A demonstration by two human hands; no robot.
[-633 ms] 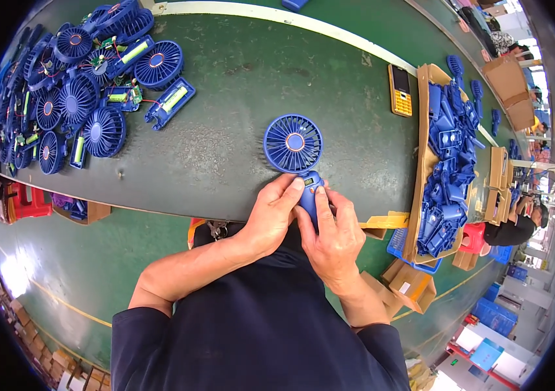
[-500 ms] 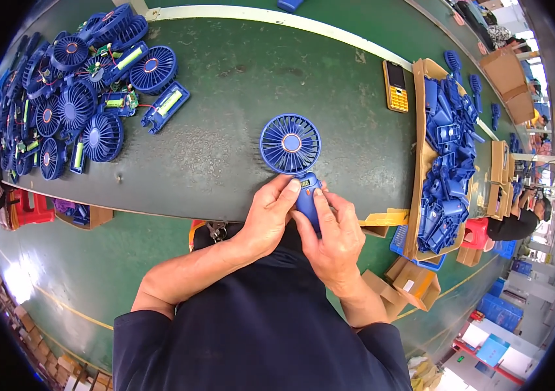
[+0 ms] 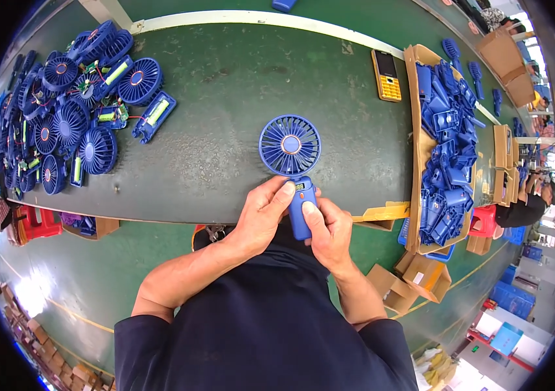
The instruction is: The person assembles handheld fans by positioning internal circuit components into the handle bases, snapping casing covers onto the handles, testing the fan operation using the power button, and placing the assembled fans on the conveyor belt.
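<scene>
A blue handheld fan point(image 3: 301, 225) is held between both hands, over the near edge of the workbench. Its round slatted head points away from me, and its handle carries a small display and an orange-red button. My left hand point(image 3: 263, 212) grips the top of the handle from the left, thumb beside the display. From the right, my right hand point(image 3: 328, 233) wraps the handle, its thumb lying on the front below the button. The fingers behind the handle are mostly hidden.
Partly assembled blue fans point(image 3: 69, 120) with exposed batteries and wires are heaped at the left. A carton of blue plastic casings point(image 3: 447, 156) stands at the right, beside a yellow-and-black keypad phone point(image 3: 387, 75). Open cardboard boxes point(image 3: 424, 277) lie on the floor.
My right thumb has moved down and left onto the handle's front, uncovering more of it. The right hand grips lower and the handle stands straighter. My view has shifted slightly.
</scene>
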